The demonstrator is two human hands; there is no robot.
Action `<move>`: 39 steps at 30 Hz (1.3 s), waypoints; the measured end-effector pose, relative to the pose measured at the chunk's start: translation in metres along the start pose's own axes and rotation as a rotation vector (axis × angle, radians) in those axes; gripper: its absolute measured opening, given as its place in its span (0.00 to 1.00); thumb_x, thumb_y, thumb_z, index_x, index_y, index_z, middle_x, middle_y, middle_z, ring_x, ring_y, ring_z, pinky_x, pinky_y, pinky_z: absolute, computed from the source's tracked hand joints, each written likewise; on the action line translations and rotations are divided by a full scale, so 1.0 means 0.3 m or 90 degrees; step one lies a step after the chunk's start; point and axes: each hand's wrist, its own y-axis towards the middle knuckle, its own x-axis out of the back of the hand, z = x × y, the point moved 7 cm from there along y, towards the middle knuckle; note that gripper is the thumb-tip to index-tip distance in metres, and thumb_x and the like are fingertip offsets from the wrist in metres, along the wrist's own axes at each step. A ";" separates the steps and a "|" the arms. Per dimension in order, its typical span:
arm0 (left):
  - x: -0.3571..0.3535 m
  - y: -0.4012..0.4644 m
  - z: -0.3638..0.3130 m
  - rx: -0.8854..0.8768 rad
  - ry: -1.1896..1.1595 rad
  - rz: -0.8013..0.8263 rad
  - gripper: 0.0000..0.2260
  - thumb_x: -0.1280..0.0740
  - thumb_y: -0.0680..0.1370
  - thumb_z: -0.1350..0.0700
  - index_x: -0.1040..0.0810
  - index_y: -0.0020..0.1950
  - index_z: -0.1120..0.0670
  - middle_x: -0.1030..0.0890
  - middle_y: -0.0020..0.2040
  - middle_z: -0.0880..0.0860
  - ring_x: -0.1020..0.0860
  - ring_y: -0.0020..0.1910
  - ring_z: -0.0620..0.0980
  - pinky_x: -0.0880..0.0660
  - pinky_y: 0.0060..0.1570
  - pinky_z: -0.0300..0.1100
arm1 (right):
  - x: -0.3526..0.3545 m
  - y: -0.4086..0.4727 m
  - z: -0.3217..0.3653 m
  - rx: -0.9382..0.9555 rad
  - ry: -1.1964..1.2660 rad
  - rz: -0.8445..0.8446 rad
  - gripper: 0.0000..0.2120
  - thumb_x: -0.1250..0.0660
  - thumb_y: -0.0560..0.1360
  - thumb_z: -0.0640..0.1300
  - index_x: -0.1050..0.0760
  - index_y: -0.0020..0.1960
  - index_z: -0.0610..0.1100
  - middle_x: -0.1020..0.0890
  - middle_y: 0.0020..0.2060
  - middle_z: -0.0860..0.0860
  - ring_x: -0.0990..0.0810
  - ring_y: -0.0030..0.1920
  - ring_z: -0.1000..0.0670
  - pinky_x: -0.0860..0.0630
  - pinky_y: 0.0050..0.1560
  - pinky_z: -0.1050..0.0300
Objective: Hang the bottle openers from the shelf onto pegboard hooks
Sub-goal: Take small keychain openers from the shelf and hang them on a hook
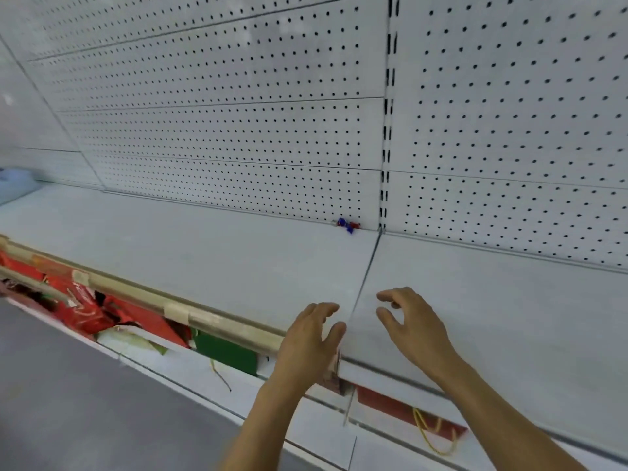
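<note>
A white pegboard (238, 96) covers the wall behind a white shelf (204, 246). No hook or bottle opener shows on either. A small blue and red object (347, 224) lies at the back of the shelf, against the pegboard near the slotted upright (387, 130); it is too small to identify. My left hand (311, 338) hovers over the shelf's front edge with loosely bent fingers and holds nothing. My right hand (409, 322) hovers beside it over the shelf, fingers loosely curled, empty.
A lower shelf (190, 372) holds red packages (81, 307), a green card (226, 351) and a yellow cord (428, 433). A beige price rail (142, 295) runs along the upper shelf's front. Grey floor (68, 402) lies at the lower left.
</note>
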 end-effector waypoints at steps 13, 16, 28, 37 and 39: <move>0.001 0.667 0.179 0.015 -0.043 0.078 0.19 0.37 0.81 0.50 0.32 0.72 0.49 0.29 0.70 0.48 0.24 0.61 0.46 0.29 0.59 0.37 | -0.199 0.654 -0.045 -0.151 0.021 -0.026 0.21 0.36 0.78 0.49 0.33 0.69 0.47 0.25 0.62 0.50 0.23 0.55 0.51 0.27 0.52 0.56; -0.026 0.804 0.195 -0.002 -0.039 0.081 0.20 0.37 0.81 0.51 0.34 0.73 0.50 0.32 0.70 0.49 0.23 0.59 0.47 0.28 0.56 0.38 | -0.222 0.756 -0.056 -0.158 -0.053 -0.040 0.21 0.37 0.77 0.51 0.34 0.68 0.46 0.25 0.60 0.49 0.23 0.54 0.48 0.27 0.49 0.53; -0.091 1.097 0.236 -0.203 0.257 0.056 0.12 0.36 0.78 0.58 0.21 0.60 0.53 0.25 0.53 0.55 0.24 0.52 0.55 0.32 0.33 0.43 | -0.286 0.888 -0.073 -0.209 -0.305 -0.070 0.16 0.43 0.80 0.53 0.31 0.62 0.45 0.26 0.55 0.48 0.21 0.47 0.47 0.33 0.35 0.56; -0.063 1.057 0.263 -0.299 0.228 0.103 0.10 0.37 0.80 0.51 0.22 0.55 0.55 0.26 0.56 0.51 0.28 0.55 0.51 0.27 0.46 0.44 | -0.289 0.799 -0.040 -0.270 -0.244 -0.104 0.09 0.40 0.78 0.51 0.27 0.51 0.46 0.24 0.50 0.51 0.24 0.48 0.50 0.30 0.38 0.58; -0.059 1.033 0.277 -0.271 0.197 0.159 0.11 0.35 0.79 0.49 0.21 0.55 0.54 0.28 0.57 0.51 0.29 0.57 0.50 0.27 0.53 0.43 | -0.296 0.764 -0.024 -0.292 -0.233 -0.093 0.08 0.39 0.77 0.51 0.27 0.48 0.47 0.24 0.47 0.52 0.24 0.45 0.50 0.30 0.39 0.58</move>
